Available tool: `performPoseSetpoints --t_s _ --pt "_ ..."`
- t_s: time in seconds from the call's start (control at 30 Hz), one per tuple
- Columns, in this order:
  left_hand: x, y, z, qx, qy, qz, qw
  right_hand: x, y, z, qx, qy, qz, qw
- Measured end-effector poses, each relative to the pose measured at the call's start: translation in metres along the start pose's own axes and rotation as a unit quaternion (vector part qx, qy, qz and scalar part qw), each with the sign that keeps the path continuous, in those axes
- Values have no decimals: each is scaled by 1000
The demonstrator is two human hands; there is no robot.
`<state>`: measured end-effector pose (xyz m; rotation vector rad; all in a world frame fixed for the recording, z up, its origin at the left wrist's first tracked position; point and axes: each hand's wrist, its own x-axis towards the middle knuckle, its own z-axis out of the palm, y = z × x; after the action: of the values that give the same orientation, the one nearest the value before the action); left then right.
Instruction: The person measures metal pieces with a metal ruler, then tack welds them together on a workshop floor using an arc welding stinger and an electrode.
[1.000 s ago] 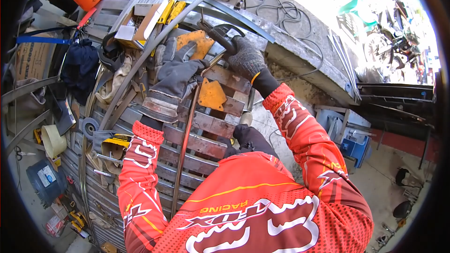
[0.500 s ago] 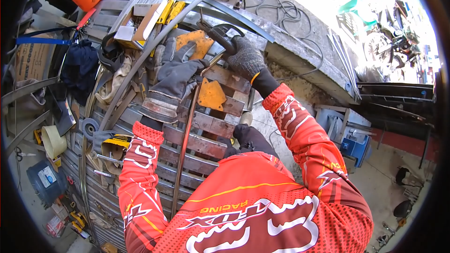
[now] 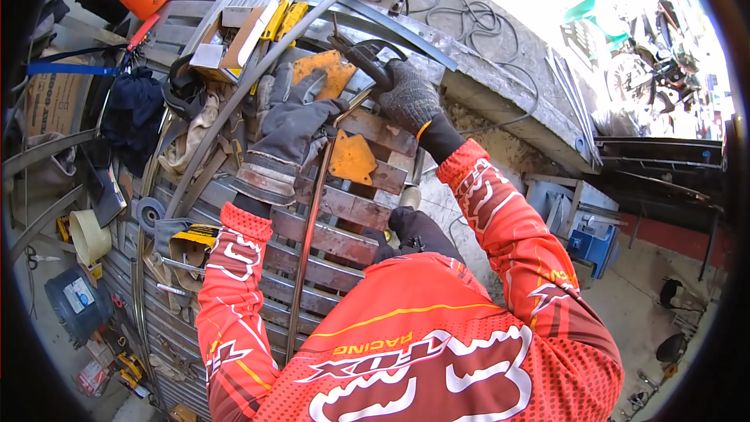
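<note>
The metal rod [image 3: 312, 219] looks stiff and hard, best held by its middle. The right hand [image 3: 410, 98] curls tight round a black tool [image 3: 369, 60]; I can't tell if the left hand [image 3: 287, 126] grips.

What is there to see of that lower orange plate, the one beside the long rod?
The orange plate is a flat, many-cornered piece with small dark spots, perhaps holes. It looks like painted metal. It lies across the bench slats, just right of the long rod. The gloved left hand is close by; whether it or the rod touches the plate is unclear.
</note>
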<state>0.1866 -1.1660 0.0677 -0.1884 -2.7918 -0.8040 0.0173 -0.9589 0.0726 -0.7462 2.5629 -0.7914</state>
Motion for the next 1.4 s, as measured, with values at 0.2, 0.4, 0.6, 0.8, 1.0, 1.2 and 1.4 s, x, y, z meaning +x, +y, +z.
performPoseSetpoints --t_s 0.2,0.4,0.6,0.8,1.0,1.2,1.4 --pt "0 3 -1 3 4 -5 1000 0 -1 1 5 8 13 1000" --pt "1 1 1 11 14 7 1000 -1 -3 -2 10 -1 21 1000" --pt "-1 1 3 90 7 -21 996 -1 -4 -3 9 -5 24 1000" --pt "3 5 -3 83 18 -2 996 1 2 0 20 3 -10 1000" --pt "4 6 -6 6 -8 25 1000 4 -2 -4 19 -4 11 1000" --pt "7 6 -4 -38 -8 43 998 9 8 3 18 11 -18 1000" --pt "6 8 -7 -12 -22 -5 1000 6 7 1 12 7 -39 999"
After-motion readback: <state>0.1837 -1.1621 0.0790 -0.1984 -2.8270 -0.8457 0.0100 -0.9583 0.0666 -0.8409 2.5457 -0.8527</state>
